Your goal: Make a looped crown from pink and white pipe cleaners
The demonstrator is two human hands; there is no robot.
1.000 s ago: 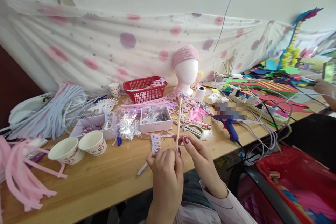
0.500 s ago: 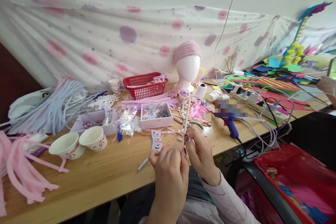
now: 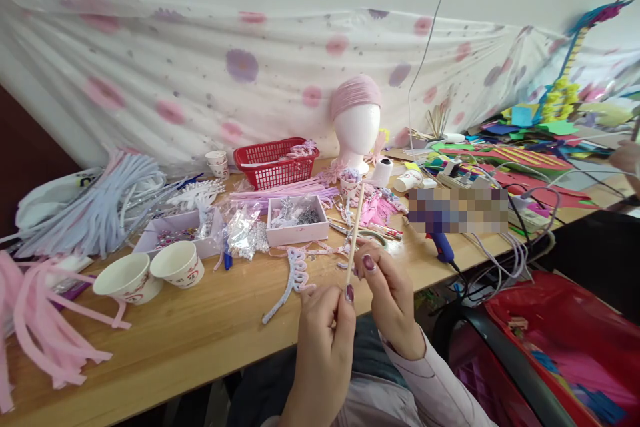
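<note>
A thin wooden stick [image 3: 357, 230] stands tilted up in front of me, its lower end pinched under the thumb of my left hand [image 3: 325, 333]. Close to the stick's right side is my right hand [image 3: 397, 300], its thumb and fingertips pressed together. Whatever lies between those fingertips is too small or hidden to make out. Just left of my hands, a pale blue and pink looped chenille piece [image 3: 295, 273] lies on the wooden table [image 3: 215, 327]. Behind the hands are scissors [image 3: 367, 233] and a measuring tape [image 3: 315, 250].
A white foam head [image 3: 357, 130] with a pink wrap stands at the back beside a red basket [image 3: 275, 167]. Paper cups [image 3: 177, 263] and a box of trinkets [image 3: 299, 230] sit leftward. A blue glue gun [image 3: 441, 247] and cables lie right; another person's hand [image 3: 627, 157] shows at far right.
My right hand has turned and drawn slightly right, away from the stick. My left thumb now lies against the stick's lower end, and the left hand has shifted a little.
</note>
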